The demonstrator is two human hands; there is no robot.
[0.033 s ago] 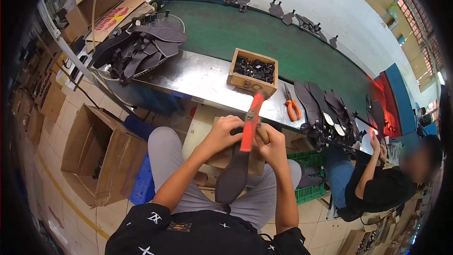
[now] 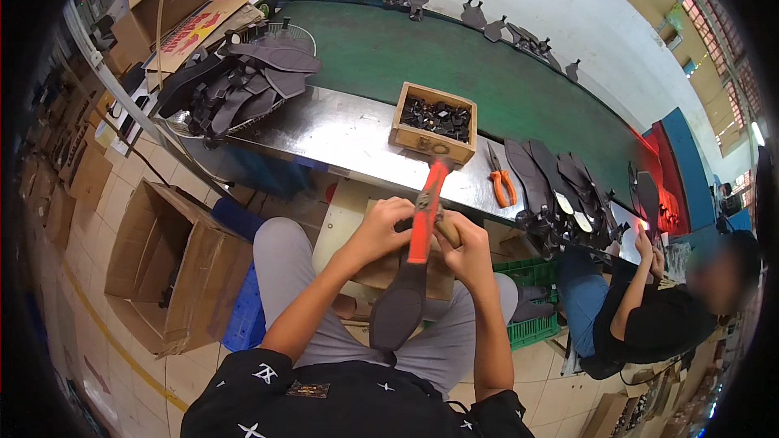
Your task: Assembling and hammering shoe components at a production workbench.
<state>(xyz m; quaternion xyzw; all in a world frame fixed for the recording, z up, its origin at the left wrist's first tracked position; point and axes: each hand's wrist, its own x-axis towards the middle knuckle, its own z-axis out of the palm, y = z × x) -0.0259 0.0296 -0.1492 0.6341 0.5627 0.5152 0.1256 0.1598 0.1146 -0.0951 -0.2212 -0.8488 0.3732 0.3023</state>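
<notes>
Over my lap a dark grey sandal sole [image 2: 397, 312] lies with its broad end toward me, its far end hidden under my hands and the hammer. My left hand [image 2: 381, 231] is closed at that far end, fingertips pinching beside the hammer. In my right hand [image 2: 469, 250] I grip the wooden handle of a hammer [image 2: 424, 223] with a red head, raised just above the sole. A brown block [image 2: 441, 282] shows beneath the sole, between my knees.
Ahead, a metal-edged bench holds a wooden box [image 2: 434, 146] of small black parts, orange-handled pliers [image 2: 503, 186] and several soles [image 2: 531, 174]. A wire basket of sandals [image 2: 312, 40] stands left, above a cardboard carton [image 2: 195, 292]. A co-worker [image 2: 661, 300] sits at right, beside a green crate [image 2: 531, 331].
The hammer has shifted slightly left and toward me, its head tilting a little. My left hand and the sole stay almost in place.
</notes>
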